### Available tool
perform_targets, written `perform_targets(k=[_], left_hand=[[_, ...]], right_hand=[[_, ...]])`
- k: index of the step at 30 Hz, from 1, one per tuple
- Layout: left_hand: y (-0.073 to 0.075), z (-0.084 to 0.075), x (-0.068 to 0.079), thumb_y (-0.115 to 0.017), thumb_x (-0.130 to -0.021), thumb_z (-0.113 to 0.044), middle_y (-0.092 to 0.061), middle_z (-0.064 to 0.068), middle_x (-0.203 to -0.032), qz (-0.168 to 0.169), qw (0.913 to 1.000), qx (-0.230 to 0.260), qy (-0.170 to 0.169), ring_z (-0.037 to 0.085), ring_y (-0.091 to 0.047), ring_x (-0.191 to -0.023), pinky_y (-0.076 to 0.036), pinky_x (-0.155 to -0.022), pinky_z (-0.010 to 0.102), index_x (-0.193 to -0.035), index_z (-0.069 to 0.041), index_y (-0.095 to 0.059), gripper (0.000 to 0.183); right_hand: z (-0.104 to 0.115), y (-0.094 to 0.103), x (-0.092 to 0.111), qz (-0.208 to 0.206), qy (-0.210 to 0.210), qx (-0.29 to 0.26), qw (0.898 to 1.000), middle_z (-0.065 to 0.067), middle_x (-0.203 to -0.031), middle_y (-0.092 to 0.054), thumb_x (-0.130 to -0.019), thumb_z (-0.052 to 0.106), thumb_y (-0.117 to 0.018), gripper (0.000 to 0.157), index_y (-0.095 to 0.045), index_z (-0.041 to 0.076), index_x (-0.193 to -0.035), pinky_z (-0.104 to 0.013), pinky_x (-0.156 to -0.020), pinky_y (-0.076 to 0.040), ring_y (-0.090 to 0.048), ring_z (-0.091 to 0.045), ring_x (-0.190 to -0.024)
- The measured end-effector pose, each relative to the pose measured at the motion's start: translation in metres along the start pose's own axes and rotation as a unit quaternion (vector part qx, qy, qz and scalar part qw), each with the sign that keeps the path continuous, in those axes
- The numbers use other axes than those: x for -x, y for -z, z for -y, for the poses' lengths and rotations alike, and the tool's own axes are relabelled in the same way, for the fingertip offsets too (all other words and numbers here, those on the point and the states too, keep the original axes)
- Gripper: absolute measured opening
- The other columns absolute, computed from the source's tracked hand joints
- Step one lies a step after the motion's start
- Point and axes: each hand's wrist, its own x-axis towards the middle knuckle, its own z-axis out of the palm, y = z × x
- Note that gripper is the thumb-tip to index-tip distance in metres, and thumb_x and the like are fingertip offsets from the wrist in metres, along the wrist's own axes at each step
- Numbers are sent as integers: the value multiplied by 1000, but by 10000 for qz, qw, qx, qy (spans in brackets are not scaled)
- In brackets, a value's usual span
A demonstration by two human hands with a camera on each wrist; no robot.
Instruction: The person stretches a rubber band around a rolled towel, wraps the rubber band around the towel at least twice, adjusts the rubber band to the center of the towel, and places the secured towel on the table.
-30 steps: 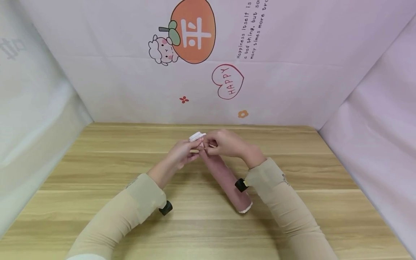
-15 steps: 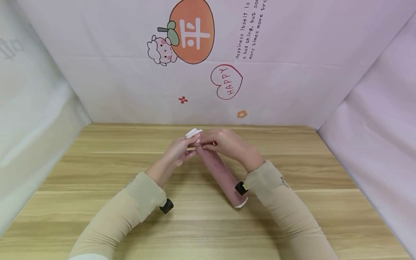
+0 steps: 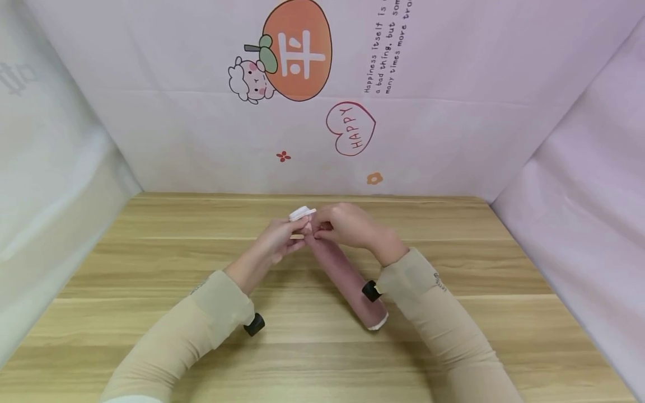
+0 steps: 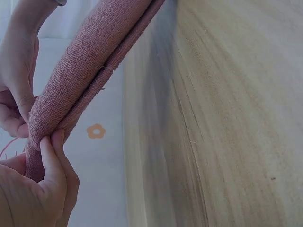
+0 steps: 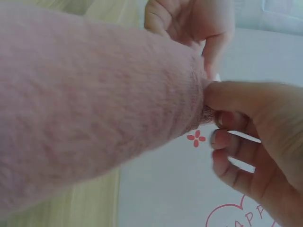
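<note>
A rolled pink towel (image 3: 342, 271) slants across the middle of the head view, white showing at both ends. Its terry surface and a long fold edge fill much of the left wrist view. My left hand (image 3: 277, 238) grips the narrowed far end, thumb on top and fingers beneath. My right hand (image 3: 353, 224) pinches the same end from the other side between thumb and forefinger. In the right wrist view the other fingers of the right hand (image 5: 255, 137) are loosely curled. A thin pink strand (image 4: 8, 145) shows beside the hands in the left wrist view.
A wood-grain table (image 3: 151, 268) lies beneath, with a printed white cloth (image 3: 201, 140) standing behind it. White cloth walls (image 3: 579, 207) close off both sides. A small black wrist camera (image 3: 254, 324) sits at each cuff.
The towel and both hands first shifted slightly up and left, then came back down a little. Both hands kept hold of the far end while the right fingers moved slightly there.
</note>
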Motion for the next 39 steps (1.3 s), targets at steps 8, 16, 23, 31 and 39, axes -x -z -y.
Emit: perform_targets(k=[8, 16, 23, 31, 39], left_hand=[[1, -6, -2, -57, -107, -23, -60, 6, -105, -38, 9999, 56, -94, 13, -62, -86, -56, -81, 19, -135, 4, -55, 38], [3, -10, 0, -55, -108, -22, -56, 7, -105, -125, 9998, 107, -116, 13, -60, -87, -56, -79, 18, -133, 3, -54, 36], [6, -8, -1, -54, -109, -22, -56, 5, -105, -268, 9994, 149, -154, 16, -60, -94, -55, -79, 17, -137, 4, -52, 38], [11, -6, -1, -54, -109, -21, -58, 4, -100, -479, 9983, 297, -173, 14, -60, -90, -56, -78, 17, -139, 4, -53, 40], [14, -9, -1, -53, -109, -20, -57, 5, -103, -434, 9981, 440, -83, 14, -59, -91, -57, -79, 17, -141, 5, -51, 40]], right_hand=[[0, 4, -1, 188, -61, -172, 9997, 5, -74, -51, -91, 6, -65, 15, -60, 15, -81, -25, -60, -41, -47, -10, -66], [-3, -1, 5, -141, 100, -414, 9990, 0, -73, -54, -89, 5, -64, 14, -58, 15, -80, -25, -58, -41, -46, -8, -64], [-2, -6, 10, -125, 91, -531, 9985, -1, -72, -52, -90, 4, -65, 13, -58, 12, -82, -25, -56, -39, -45, -8, -63], [1, -11, 15, -208, 255, -554, 9979, 5, -68, -49, -92, 4, -67, 8, -65, 8, -85, -22, -54, -38, -41, -4, -60], [1, -13, 22, -346, 362, -792, 9956, 8, -64, -45, -93, 3, -69, 10, -65, 7, -84, -22, -52, -37, -39, -2, -57]])
